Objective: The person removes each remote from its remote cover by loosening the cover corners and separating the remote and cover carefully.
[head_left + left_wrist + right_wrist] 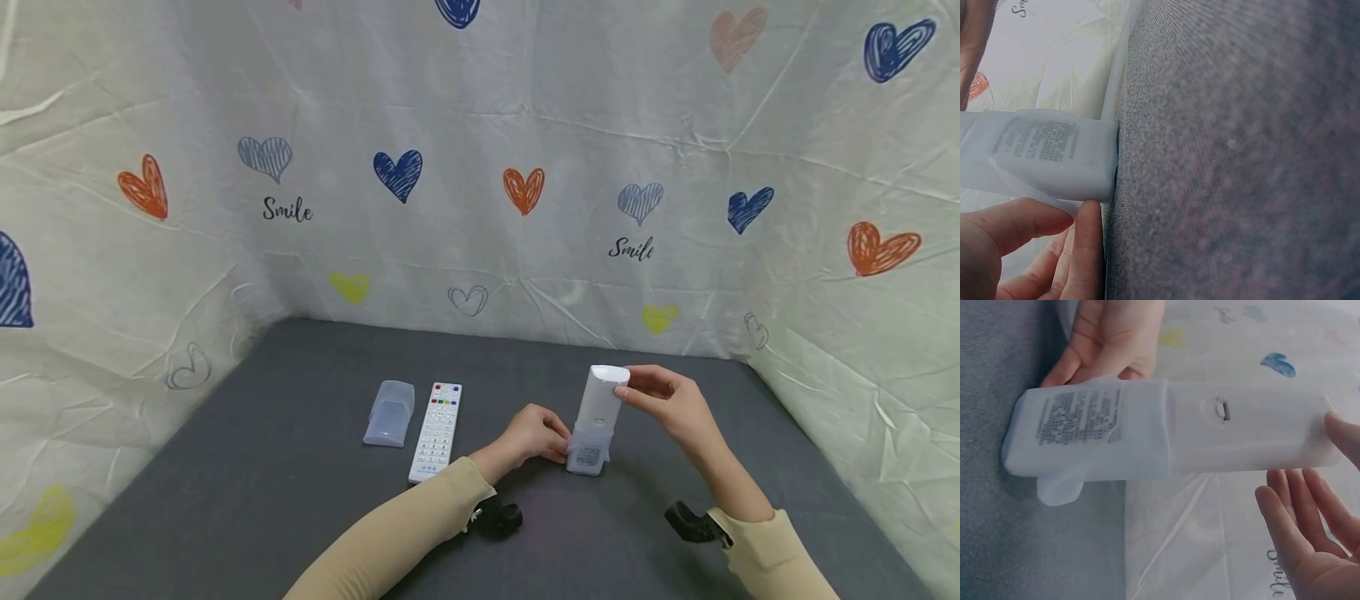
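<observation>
A white remote control (597, 403) stands on end, leaning slightly, its back facing me. Its lower half sits inside a translucent soft cover (587, 456), through which a printed label shows. My right hand (670, 405) holds the remote near its top, thumb and fingers at the edges. Down by the table, my left hand (534, 433) pinches a side flap of the cover between thumb and finger, as the left wrist view shows. In the right wrist view, another flap (1060, 490) sticks out on the opposite side, and the remote's upper part is bare.
To the left, a second white remote control (436, 433) with many buttons lies on the dark grey table (247, 467). Beside it lies another translucent cover (390, 414). A white curtain (465, 242) printed with hearts encloses the back and sides.
</observation>
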The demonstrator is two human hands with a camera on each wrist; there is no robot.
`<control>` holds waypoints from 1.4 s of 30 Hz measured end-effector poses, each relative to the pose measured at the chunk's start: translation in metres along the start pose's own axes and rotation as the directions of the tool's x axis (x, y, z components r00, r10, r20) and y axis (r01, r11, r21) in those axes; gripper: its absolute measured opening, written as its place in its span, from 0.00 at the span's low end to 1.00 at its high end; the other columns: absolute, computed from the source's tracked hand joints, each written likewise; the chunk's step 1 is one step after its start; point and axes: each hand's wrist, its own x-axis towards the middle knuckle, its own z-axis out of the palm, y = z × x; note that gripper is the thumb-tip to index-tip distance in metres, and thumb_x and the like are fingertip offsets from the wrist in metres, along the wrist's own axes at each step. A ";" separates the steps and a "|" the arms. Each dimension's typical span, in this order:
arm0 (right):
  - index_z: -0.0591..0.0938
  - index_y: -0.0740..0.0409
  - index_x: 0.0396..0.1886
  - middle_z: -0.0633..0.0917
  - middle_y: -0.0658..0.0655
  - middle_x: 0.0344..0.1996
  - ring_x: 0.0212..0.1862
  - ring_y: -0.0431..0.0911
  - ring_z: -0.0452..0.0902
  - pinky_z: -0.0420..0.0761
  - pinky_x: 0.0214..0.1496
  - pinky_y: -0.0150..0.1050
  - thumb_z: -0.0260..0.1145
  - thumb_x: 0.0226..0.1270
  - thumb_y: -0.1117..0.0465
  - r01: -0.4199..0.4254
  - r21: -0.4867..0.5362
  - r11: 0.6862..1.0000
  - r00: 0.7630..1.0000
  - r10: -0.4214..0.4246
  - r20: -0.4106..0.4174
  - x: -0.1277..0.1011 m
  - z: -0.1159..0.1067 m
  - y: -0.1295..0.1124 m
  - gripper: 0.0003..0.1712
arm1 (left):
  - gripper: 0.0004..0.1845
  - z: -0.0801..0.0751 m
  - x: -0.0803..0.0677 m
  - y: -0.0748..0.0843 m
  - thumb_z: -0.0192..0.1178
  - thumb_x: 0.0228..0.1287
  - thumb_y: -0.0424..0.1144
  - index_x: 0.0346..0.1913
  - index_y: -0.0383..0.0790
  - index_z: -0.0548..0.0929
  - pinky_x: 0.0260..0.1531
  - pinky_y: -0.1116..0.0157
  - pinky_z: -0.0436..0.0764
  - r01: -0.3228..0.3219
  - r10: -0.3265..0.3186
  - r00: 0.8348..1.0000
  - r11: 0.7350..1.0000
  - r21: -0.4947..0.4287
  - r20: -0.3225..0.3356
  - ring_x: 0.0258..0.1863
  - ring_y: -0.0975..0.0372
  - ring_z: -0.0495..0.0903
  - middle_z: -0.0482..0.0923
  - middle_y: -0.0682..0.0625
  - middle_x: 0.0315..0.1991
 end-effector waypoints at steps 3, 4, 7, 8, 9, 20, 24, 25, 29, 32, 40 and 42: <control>0.78 0.57 0.56 0.84 0.47 0.45 0.45 0.36 0.81 0.79 0.50 0.31 0.71 0.56 0.47 0.022 0.028 0.999 1.000 -0.022 0.001 0.002 0.001 -0.001 0.30 | 0.06 0.000 0.000 0.000 0.64 0.47 0.18 0.30 0.26 0.83 0.26 0.61 0.86 0.002 -0.002 1.000 1.000 -0.003 -0.001 0.25 0.54 0.85 0.83 0.41 0.28; 0.79 0.57 0.56 0.84 0.46 0.44 0.45 0.36 0.81 0.79 0.50 0.30 0.71 0.56 0.48 0.028 0.036 0.999 1.000 -0.028 0.001 0.003 0.002 -0.001 0.30 | 0.06 0.000 0.000 0.000 0.64 0.47 0.18 0.30 0.26 0.83 0.26 0.61 0.86 0.002 -0.002 1.000 1.000 -0.004 -0.001 0.25 0.54 0.85 0.83 0.41 0.28; 0.79 0.58 0.55 0.84 0.43 0.42 0.44 0.37 0.81 0.79 0.49 0.29 0.71 0.57 0.49 0.042 0.056 0.998 0.999 -0.042 0.000 0.005 0.003 0.000 0.29 | 0.06 0.000 0.000 -0.001 0.63 0.47 0.18 0.30 0.25 0.83 0.26 0.61 0.86 0.003 -0.003 1.000 1.000 -0.010 0.002 0.25 0.54 0.85 0.83 0.41 0.28; 0.79 0.58 0.55 0.84 0.43 0.41 0.43 0.38 0.81 0.79 0.49 0.29 0.71 0.57 0.49 0.047 0.059 0.997 0.999 -0.047 -0.001 0.005 0.003 0.000 0.28 | 0.06 0.000 0.000 -0.001 0.63 0.47 0.18 0.30 0.25 0.83 0.26 0.61 0.86 0.003 -0.003 1.000 1.000 -0.011 0.004 0.24 0.54 0.85 0.83 0.41 0.28; 0.79 0.59 0.54 0.84 0.43 0.41 0.43 0.38 0.81 0.79 0.48 0.30 0.71 0.57 0.49 0.051 0.060 0.997 0.999 -0.051 -0.003 0.006 0.004 0.000 0.28 | 0.06 0.000 0.000 -0.001 0.63 0.47 0.18 0.30 0.26 0.83 0.26 0.61 0.86 0.003 -0.003 1.000 1.000 -0.008 0.005 0.24 0.55 0.84 0.83 0.41 0.28; 0.79 0.61 0.52 0.83 0.43 0.38 0.40 0.39 0.80 0.81 0.45 0.31 0.71 0.58 0.53 0.108 0.074 0.991 0.993 -0.111 0.033 0.007 0.003 0.000 0.25 | 0.06 -0.001 0.001 0.000 0.61 0.50 0.19 0.33 0.25 0.84 0.26 0.62 0.86 0.027 -0.027 1.000 1.000 0.015 0.005 0.23 0.56 0.84 0.84 0.40 0.29; 0.78 0.62 0.53 0.83 0.44 0.38 0.39 0.39 0.80 0.82 0.44 0.33 0.71 0.59 0.56 0.135 0.084 0.987 0.988 -0.141 0.069 0.007 0.003 0.002 0.24 | 0.07 0.000 0.001 0.002 0.60 0.51 0.20 0.34 0.25 0.85 0.27 0.62 0.86 0.043 -0.043 0.999 0.999 0.020 -0.001 0.23 0.58 0.84 0.84 0.40 0.30; 0.78 0.62 0.53 0.83 0.45 0.38 0.39 0.40 0.80 0.82 0.45 0.35 0.70 0.59 0.56 0.143 0.090 0.986 0.986 -0.150 0.077 0.007 0.003 0.002 0.24 | 0.07 0.000 0.001 0.002 0.60 0.51 0.20 0.34 0.25 0.85 0.27 0.62 0.86 0.049 -0.049 0.999 0.999 0.018 0.000 0.22 0.58 0.83 0.84 0.41 0.30; 0.78 0.61 0.53 0.83 0.45 0.39 0.40 0.39 0.81 0.82 0.46 0.35 0.70 0.59 0.56 0.158 0.100 0.982 0.982 -0.166 0.085 0.007 0.004 0.002 0.23 | 0.06 -0.002 0.003 0.002 0.60 0.54 0.22 0.35 0.27 0.84 0.29 0.62 0.86 0.057 -0.057 0.998 0.998 0.003 0.019 0.22 0.61 0.81 0.83 0.42 0.30; 0.78 0.61 0.53 0.83 0.44 0.39 0.40 0.39 0.80 0.82 0.46 0.34 0.69 0.60 0.56 0.160 0.100 0.982 0.983 -0.168 0.079 0.007 0.005 0.003 0.23 | 0.05 -0.004 0.004 0.003 0.61 0.55 0.23 0.36 0.28 0.83 0.31 0.62 0.86 0.060 -0.059 0.997 0.998 -0.016 0.049 0.23 0.62 0.81 0.82 0.42 0.31; 0.74 0.66 0.54 0.83 0.40 0.40 0.43 0.36 0.80 0.81 0.48 0.32 0.66 0.64 0.60 0.192 0.152 0.970 0.977 -0.203 0.061 0.007 0.005 0.005 0.22 | 0.06 -0.008 0.003 0.006 0.61 0.56 0.22 0.37 0.28 0.82 0.34 0.61 0.85 0.077 -0.072 0.995 0.994 -0.077 0.074 0.25 0.61 0.82 0.81 0.42 0.35; 0.75 0.65 0.54 0.84 0.40 0.40 0.43 0.35 0.80 0.81 0.47 0.30 0.65 0.65 0.61 0.202 0.171 0.964 0.976 -0.213 0.043 0.007 0.005 0.006 0.21 | 0.06 -0.008 0.003 0.006 0.60 0.55 0.22 0.37 0.28 0.83 0.34 0.62 0.85 0.060 -0.056 0.997 0.995 -0.076 0.055 0.25 0.62 0.81 0.81 0.42 0.35</control>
